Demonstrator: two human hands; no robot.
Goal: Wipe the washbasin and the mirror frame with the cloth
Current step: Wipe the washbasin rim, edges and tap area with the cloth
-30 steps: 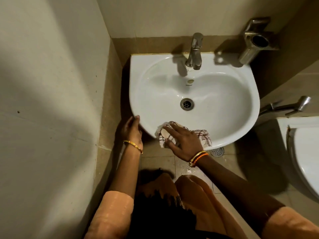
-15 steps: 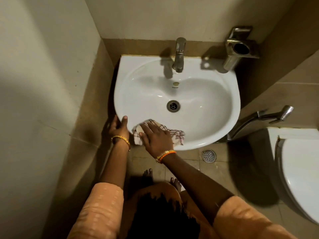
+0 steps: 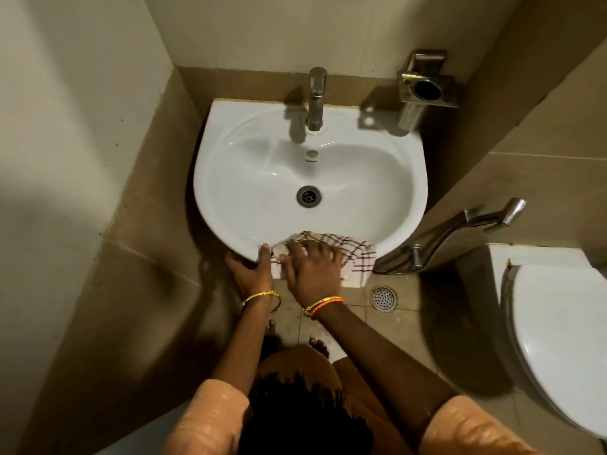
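The white washbasin [image 3: 249, 178] hangs on the back wall with a metal tap [image 3: 316, 98] above its drain [image 3: 308, 196]. A white cloth with brown checks [image 3: 356, 254] is draped over the basin's front rim. My right hand [image 3: 312, 269] lies flat on the cloth with spread fingers, pressing it against the rim. My left hand [image 3: 251, 272] grips the front rim just left of the cloth, thumb on top and fingers underneath. No mirror frame is in view.
A steel holder [image 3: 423, 85] is fixed to the wall at the basin's back right. A metal spray handle [image 3: 473, 224] sticks out to the right. A white toilet [image 3: 558, 339] stands at the right, a floor drain [image 3: 383, 298] below the basin. A wall closes the left side.
My right hand has slid the cloth rightward along the front rim toward its middle. My left hand has followed along the rim to sit beside the cloth.
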